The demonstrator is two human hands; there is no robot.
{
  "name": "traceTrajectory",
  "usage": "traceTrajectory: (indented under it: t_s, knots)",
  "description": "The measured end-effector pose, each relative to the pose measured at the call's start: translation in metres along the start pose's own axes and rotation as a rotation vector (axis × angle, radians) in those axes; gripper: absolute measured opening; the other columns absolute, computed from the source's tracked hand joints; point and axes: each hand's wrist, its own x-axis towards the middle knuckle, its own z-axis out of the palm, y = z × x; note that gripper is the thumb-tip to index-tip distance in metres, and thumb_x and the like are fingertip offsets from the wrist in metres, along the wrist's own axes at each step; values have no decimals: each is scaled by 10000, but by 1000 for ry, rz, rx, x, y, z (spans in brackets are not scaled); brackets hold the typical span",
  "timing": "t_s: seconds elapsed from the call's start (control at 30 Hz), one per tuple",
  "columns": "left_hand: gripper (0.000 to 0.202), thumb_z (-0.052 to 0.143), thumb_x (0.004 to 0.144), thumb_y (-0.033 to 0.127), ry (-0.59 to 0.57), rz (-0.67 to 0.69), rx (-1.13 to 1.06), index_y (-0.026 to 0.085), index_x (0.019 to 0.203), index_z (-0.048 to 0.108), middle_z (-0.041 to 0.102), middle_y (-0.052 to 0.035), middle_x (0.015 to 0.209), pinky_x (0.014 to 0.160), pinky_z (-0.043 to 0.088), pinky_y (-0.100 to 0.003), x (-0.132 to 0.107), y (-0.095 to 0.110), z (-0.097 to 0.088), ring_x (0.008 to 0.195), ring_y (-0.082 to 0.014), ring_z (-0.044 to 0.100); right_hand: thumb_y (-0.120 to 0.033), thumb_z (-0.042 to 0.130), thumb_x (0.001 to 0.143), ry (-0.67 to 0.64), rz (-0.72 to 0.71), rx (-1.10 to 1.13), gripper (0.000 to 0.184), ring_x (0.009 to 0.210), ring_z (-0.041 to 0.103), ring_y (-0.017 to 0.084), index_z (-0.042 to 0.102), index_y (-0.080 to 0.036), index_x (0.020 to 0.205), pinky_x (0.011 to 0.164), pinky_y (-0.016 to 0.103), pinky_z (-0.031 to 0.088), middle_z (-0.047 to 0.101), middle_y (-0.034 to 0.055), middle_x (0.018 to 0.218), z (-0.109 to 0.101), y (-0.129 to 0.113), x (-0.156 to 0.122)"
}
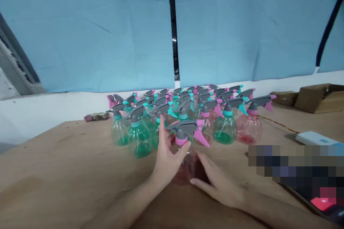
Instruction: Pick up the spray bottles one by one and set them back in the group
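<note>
A clear pink spray bottle (185, 171) stands upright on the table in front of me, with a grey spray head (185, 126), pink collar and pink trigger pointing right. My left hand (168, 154) is around its neck from the left, thumb against the collar, index finger stretched upward and the other fingers partly hidden behind. At the bottle's lower right, my right hand (215, 180) has thumb and fingers apart, the tips at or against its side; exact contact is hard to tell. Just behind stand a green spray bottle (140, 145) and another pink spray bottle (248, 128).
Several more pink and green spray bottles crowd the back of the wooden table (67, 171). On the right are a cardboard box (317, 98), a white device (317, 138) with a thin cable, and a blurred-out area. A blue curtain (107, 32) hangs behind.
</note>
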Motion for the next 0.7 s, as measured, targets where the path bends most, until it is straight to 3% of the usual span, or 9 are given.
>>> traceTrajectory:
  t_s: [0.1,0.17,0.27,0.33,0.47,0.57,0.7]
  knots:
    - [822,558,794,311,-109,10,-140,291,1395,-3,534,-72,1207,931,444,-438,4,-4,-7,1052,-223,567,-399,450,880,5,-19,34,648,1285,315,262,131,-195,1406,1040,484,287,306,143,1423,-1,0,-1]
    - [664,593,768,320,-186,-16,-211,231,1337,264,593,-78,1127,902,458,-434,10,-6,-14,1005,-231,592,-390,442,884,-12,-12,40,640,1292,303,251,130,-185,1403,1049,479,275,304,141,1424,-2,0,-1]
    - [327,660,704,326,-267,-92,-183,159,975,586,661,-79,945,826,484,-428,20,-5,-26,901,-245,624,-375,423,892,-29,2,37,608,1279,326,249,149,-180,1399,1043,477,285,335,142,1406,-4,0,-2]
    - [260,705,638,314,-306,-107,-120,156,821,610,661,-55,819,765,494,-416,27,-1,-35,808,-233,627,-350,410,895,-29,16,32,575,1248,372,245,172,-183,1392,1028,465,312,386,138,1371,-5,-1,-3]
    - [320,725,567,270,-380,-73,-44,183,839,583,584,3,706,667,484,-372,33,7,-45,663,-179,571,-285,423,874,-35,7,6,555,1162,457,229,212,-175,1376,994,433,363,485,127,1266,-6,-2,-3]
    - [300,652,621,295,-421,-106,-53,200,894,572,576,-15,770,701,467,-388,31,8,-46,727,-196,566,-259,431,859,-56,-25,-39,557,1150,459,236,235,-158,1370,984,435,370,492,135,1252,-5,-3,-4]
    - [276,588,609,310,-354,-266,-39,182,853,601,607,-56,833,782,439,-440,24,8,-44,849,-257,571,-262,433,858,-80,-32,-99,560,1192,417,247,250,-126,1370,1006,437,348,459,147,1295,-4,-3,-4]
